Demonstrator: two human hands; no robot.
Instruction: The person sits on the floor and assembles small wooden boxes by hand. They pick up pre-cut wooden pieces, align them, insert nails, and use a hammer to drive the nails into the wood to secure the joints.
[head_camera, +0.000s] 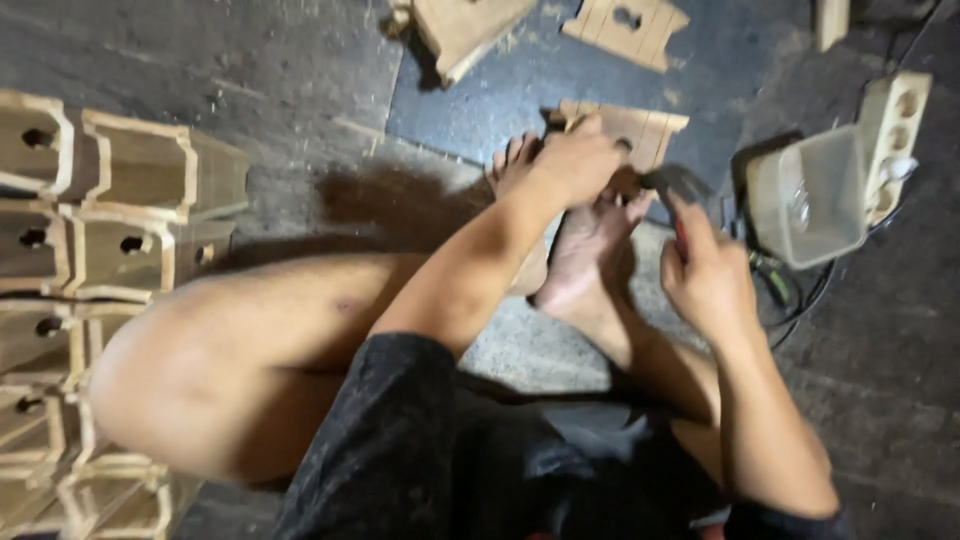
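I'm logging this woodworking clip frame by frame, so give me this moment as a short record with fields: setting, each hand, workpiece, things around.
Setting: person seated on a dusty concrete floor, bare feet forward
Left hand: pressing down on a flat wooden panel with a hole, near the feet
Right hand: gripping a hammer, head blurred, just beside the left hand
Left of the person: stack of small wooden boxes with round holes
Right: clear plastic container
Top: more wooden panels

Dusty grey concrete floor (250, 60) (strewn with wood chips), dim light, a darker mat (480, 110) on top.
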